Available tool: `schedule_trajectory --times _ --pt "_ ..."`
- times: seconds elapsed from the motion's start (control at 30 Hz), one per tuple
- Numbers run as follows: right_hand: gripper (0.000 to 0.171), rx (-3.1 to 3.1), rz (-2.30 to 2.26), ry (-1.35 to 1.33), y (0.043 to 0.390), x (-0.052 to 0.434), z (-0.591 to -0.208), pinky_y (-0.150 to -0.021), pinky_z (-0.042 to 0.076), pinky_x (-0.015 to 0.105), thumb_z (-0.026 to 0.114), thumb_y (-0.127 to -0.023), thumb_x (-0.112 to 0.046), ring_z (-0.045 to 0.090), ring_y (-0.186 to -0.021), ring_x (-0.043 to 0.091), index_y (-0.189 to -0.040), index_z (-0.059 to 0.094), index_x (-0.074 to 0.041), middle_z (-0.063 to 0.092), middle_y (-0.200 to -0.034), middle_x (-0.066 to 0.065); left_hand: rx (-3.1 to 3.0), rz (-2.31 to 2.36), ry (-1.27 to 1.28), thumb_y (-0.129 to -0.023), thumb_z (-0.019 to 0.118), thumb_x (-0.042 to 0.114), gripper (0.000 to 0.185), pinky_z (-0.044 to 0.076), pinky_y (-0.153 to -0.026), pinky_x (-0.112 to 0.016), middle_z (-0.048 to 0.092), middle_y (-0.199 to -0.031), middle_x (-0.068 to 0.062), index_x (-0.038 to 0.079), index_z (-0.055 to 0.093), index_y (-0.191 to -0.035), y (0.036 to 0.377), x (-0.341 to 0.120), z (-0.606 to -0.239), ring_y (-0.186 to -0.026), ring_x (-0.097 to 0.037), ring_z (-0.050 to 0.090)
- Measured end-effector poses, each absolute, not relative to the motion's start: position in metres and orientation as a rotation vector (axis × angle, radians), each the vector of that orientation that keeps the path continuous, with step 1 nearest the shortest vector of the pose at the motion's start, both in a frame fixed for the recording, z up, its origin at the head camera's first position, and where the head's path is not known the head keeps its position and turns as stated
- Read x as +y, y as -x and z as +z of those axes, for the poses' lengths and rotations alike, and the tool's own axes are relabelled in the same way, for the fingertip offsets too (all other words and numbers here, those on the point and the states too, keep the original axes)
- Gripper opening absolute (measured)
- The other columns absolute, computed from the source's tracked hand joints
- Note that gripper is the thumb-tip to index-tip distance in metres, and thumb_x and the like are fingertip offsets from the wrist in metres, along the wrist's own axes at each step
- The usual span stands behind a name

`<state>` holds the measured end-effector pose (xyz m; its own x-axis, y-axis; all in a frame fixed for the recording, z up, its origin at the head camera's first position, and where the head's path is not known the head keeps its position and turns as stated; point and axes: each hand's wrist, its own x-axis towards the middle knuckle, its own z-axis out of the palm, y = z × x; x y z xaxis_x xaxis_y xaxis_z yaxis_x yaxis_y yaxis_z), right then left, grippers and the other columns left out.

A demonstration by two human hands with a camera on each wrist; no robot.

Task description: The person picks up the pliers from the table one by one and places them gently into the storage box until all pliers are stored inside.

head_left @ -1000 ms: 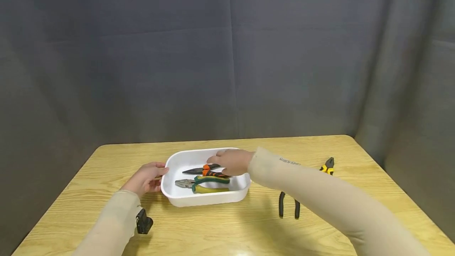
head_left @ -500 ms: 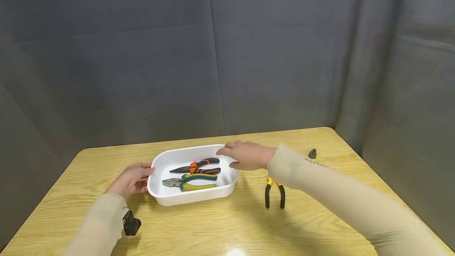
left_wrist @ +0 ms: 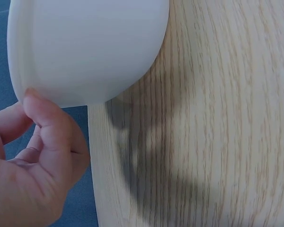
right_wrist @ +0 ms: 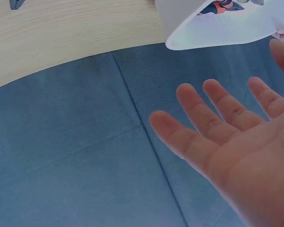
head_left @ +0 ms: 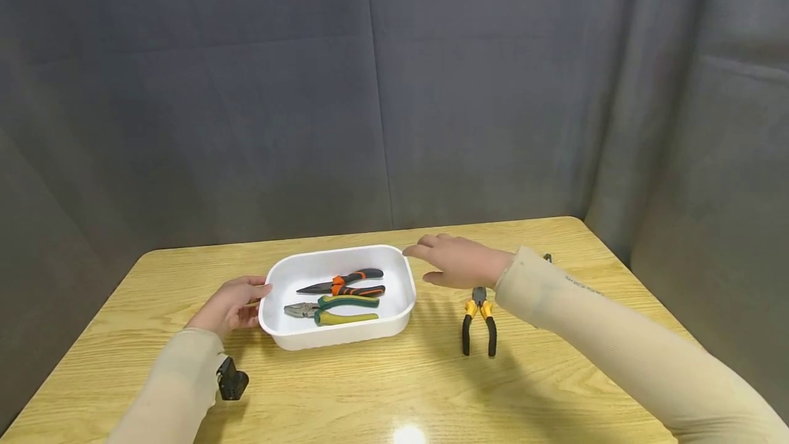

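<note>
At the left end of a white plastic tray (head_left: 345, 336), my left hand (head_left: 229, 303) pinches the rim, thumb on top; the left wrist view shows the thumb on the tray's corner (left_wrist: 94, 42). Inside lie long-nose pliers (head_left: 337, 284) with black and orange handles, and combination pliers (head_left: 345, 318) with green and yellow handles. Just beyond the tray's right end hovers my right hand (head_left: 462, 262), fingers spread and holding nothing, as the right wrist view also shows (right_wrist: 236, 142).
Yellow-and-black pliers (head_left: 478, 307) lie on the wooden table (head_left: 345, 396) right of the tray. Another tool's dark tip (head_left: 548, 257) shows behind the right sleeve (head_left: 610, 324), which hides the rest. A grey curtain (head_left: 246, 122) hangs behind the table.
My right hand has moved from over the long-nose pliers in the tray out past its right end. My left hand stays at the left rim. The head view has shifted somewhat.
</note>
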<state>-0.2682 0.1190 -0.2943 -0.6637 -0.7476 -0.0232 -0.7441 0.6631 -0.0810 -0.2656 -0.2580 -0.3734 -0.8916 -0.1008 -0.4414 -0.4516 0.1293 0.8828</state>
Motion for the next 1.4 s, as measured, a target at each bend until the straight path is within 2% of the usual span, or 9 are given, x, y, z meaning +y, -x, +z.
schedule_trajectory --times 0.37,0.5,0.73,0.9,1.07,1.27,1.4 --pt "0.050 2.856 -0.131 1.184 0.266 0.142 -0.299 -0.098 0.045 0.048 0.063 -0.096 -0.017 0.051 -0.121 0.036 -0.141 0.046 -0.004 0.050 -0.135 0.018 2.136 1.818 0.566 -0.101 0.052 0.012 0.047 0.048 -0.056 -0.020 0.049 -0.098 -0.012 -0.001 0.035 -0.143 0.266 -0.256 -0.375 -0.068 -0.015 0.048" --pt "0.050 2.887 -0.129 1.120 0.263 0.153 -0.300 -0.096 0.045 0.051 0.063 -0.096 -0.018 0.052 -0.119 0.037 -0.141 0.046 -0.005 0.050 -0.134 0.019 2.141 1.815 0.551 -0.101 0.051 0.011 0.045 0.048 -0.055 -0.020 0.050 -0.095 -0.011 -0.002 0.036 -0.142 0.265 -0.254 -0.375 -0.066 -0.014 0.048" --pt "0.052 2.964 -0.072 0.898 0.252 0.170 -0.301 -0.095 0.038 0.065 0.059 -0.098 -0.026 0.046 -0.123 0.044 -0.144 0.043 -0.006 0.048 -0.137 0.021 2.130 1.823 0.531 -0.101 0.052 0.012 0.046 0.048 -0.054 -0.020 0.050 -0.091 -0.010 -0.001 0.035 -0.142 0.264 -0.252 -0.374 -0.064 -0.013 0.047" --pt "0.054 3.026 -0.032 0.803 0.246 0.184 -0.307 -0.091 0.039 0.066 0.059 -0.098 -0.029 0.046 -0.121 0.048 -0.144 0.043 -0.005 0.048 -0.136 0.024 2.112 1.825 0.530 -0.101 0.052 0.013 0.046 0.049 -0.054 -0.020 0.051 -0.089 -0.008 0.000 0.035 -0.142 0.266 -0.252 -0.374 -0.064 -0.013 0.047" --pt "0.057 3.100 -0.020 0.660 0.242 0.195 -0.310 -0.080 0.043 0.067 0.060 -0.098 -0.032 0.048 -0.116 0.049 -0.144 0.043 -0.004 0.049 -0.132 0.025 2.094 1.824 0.511 -0.102 0.051 0.013 0.046 0.049 -0.054 -0.020 0.049 -0.089 -0.009 0.000 0.034 -0.142 0.267 -0.251 -0.375 -0.065 -0.014 0.047" --pt "0.059 3.121 -0.125 0.443 0.239 0.203 -0.313 -0.078 0.037 0.077 0.057 -0.099 -0.036 0.042 -0.119 0.054 -0.144 0.040 -0.002 0.044 -0.135 0.031 2.093 1.834 0.503 -0.102 0.050 0.012 0.045 0.048 -0.054 -0.020 0.050 -0.086 -0.007 -0.002 0.034 -0.142 0.267 -0.252 -0.376 -0.066 -0.014 0.047" --pt "0.062 3.115 -0.187 0.320 0.238 0.208 -0.318 -0.078 0.036 0.078 0.055 -0.099 -0.039 0.039 -0.120 0.056 -0.146 0.037 -0.001 0.041 -0.136 0.032 2.087 1.844 0.500 -0.102 0.051 0.012 0.045 0.048 -0.055 -0.020 0.051 -0.085 -0.006 -0.002 0.034 -0.142 0.267 -0.254 -0.376 -0.066 -0.013 0.047"
